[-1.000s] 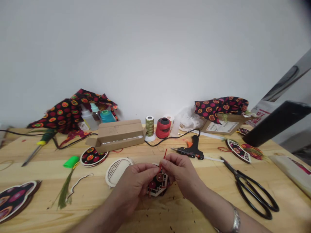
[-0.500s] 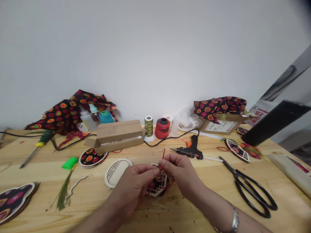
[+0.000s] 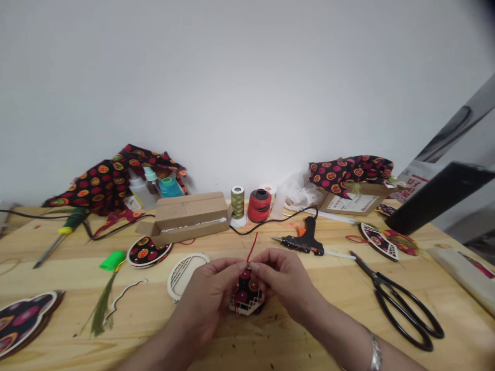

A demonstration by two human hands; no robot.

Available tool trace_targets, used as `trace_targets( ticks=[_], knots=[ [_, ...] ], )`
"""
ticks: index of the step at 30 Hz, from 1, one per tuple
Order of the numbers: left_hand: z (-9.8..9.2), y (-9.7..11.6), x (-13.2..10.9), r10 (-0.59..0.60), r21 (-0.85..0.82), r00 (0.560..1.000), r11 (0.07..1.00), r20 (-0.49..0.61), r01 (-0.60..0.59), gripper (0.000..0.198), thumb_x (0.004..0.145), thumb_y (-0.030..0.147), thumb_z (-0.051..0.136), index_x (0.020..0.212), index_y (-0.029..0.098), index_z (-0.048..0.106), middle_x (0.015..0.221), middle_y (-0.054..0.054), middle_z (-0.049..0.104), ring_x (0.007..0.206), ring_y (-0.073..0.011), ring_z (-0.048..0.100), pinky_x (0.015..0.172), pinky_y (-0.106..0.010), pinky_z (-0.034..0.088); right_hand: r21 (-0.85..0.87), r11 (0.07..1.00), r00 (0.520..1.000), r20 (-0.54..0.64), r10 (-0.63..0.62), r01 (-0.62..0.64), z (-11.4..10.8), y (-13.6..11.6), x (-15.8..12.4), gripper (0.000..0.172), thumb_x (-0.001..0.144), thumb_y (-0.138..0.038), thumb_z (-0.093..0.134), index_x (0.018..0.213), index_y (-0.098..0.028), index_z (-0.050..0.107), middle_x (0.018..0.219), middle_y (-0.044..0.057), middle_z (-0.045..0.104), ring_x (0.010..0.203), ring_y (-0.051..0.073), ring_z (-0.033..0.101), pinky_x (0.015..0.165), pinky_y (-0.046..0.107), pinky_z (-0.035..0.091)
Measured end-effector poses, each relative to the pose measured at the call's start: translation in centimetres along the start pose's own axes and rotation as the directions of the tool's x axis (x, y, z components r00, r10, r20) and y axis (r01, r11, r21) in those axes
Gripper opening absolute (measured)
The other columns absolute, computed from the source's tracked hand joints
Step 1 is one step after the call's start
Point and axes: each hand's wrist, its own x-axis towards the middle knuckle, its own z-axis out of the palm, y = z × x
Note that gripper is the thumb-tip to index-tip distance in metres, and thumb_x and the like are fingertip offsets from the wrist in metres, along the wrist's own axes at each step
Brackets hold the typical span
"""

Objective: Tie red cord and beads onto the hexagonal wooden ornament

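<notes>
Since the earlier frame the fingertips have drawn closer together, and the thin red cord [image 3: 252, 248] rising between them has shifted slightly left. The left hand [image 3: 211, 299] and right hand [image 3: 284, 281] are both curled, pinching the cord's base. Between the palms they hold a small hexagonal wooden ornament faced with black, red-dotted fabric [image 3: 244, 296]. A black glue gun [image 3: 305, 238] lies just beyond the right hand, and black scissors [image 3: 398, 301] lie well to its right.

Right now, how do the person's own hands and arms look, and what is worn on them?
Both the left hand and right hand are bare, no gloves. No sleeves show on either forearm. The right wrist wears a silver metal link band.
</notes>
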Motion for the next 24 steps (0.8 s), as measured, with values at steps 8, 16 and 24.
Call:
trace_targets(
  ticks=[8, 16, 24],
  knots=[
    [0.06, -0.19, -0.02, 0.049, 0.028, 0.994, 0.998, 0.094, -0.052, 0.014, 0.069, 0.025, 0.065, 0.066, 0.012, 0.067, 0.055, -0.003, 0.065, 0.048, -0.0131, 0.057, 0.045, -0.022, 0.042, 0.094, 0.994, 0.997, 0.068, 0.046, -0.052, -0.04, -0.27, -0.13, 0.024, 0.066, -0.034, 0.063, 0.072, -0.012, 0.056, 0.049, -0.002, 0.057, 0.036, 0.007, 0.047, 0.036, 0.018, 0.036],
    [-0.26, -0.45, -0.14, 0.03, 0.099, 0.998, 0.994, 0.046, -0.034, 0.016, 0.067, 0.028, 0.067, 0.073, 0.013, 0.068, 0.061, -0.004, 0.068, 0.056, -0.0157, 0.059, 0.055, -0.025, 0.045, 0.088, 0.996, 1.0, -0.011, 0.024, -0.023, 0.08, -0.15, 0.04, 0.018, 0.062, -0.028, 0.065, 0.059, -0.014, 0.054, 0.045, -0.004, 0.052, 0.037, 0.005, 0.04, 0.036, 0.017, 0.031],
    [0.1, 0.0, -0.41, 0.051, 0.031, 0.993, 0.998, 0.109, -0.055, 0.026, 0.074, 0.027, 0.061, 0.052, 0.013, 0.062, 0.043, 0.004, 0.05, 0.044, -0.0066, 0.046, 0.043, -0.015, 0.034, -0.021, 0.999, 0.998, -0.042, -0.041, 0.041, -0.25, -0.5, -0.03, 0.016, 0.066, -0.027, 0.061, 0.058, -0.014, 0.054, 0.047, -0.004, 0.05, 0.041, 0.006, 0.039, 0.039, 0.018, 0.03]
  ],
)
